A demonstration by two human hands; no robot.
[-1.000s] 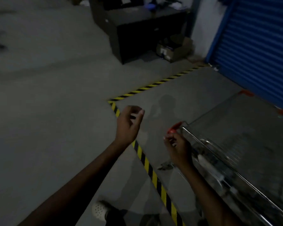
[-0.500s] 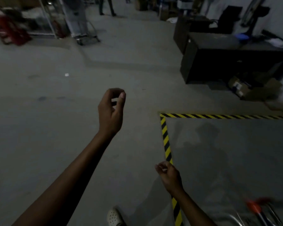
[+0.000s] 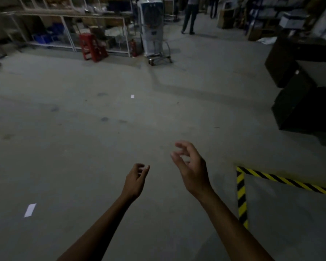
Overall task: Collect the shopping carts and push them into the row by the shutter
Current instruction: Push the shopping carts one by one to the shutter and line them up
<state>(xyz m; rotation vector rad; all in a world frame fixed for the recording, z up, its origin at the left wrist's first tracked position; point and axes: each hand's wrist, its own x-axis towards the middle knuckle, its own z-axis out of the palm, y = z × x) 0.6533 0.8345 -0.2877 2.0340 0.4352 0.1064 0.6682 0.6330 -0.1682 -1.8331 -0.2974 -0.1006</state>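
Both hands are empty: the left hand and right hand hang with fingers loosely curled and apart. The striped floor tape corners just right. Far across the floor, what looks like 1 shopping cart waits uncollected; row and shutter are out of view.

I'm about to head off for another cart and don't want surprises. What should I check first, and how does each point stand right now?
1. Both hands free: ok. The left hand and right hand hold nothing, fingers loosely curled.
2. Next cart spotted: ok. A metal cart stands across the floor by the air cooler.
3. Cart empty and free to roll: cannot tell, too far and dim.
4. Floor on the way: ok, only a paper scrap off to the left.
5. People out of the way: ok. A person stands beyond the cart.
6. Row by the shutter in sight: not ok. Only the hazard tape shows.
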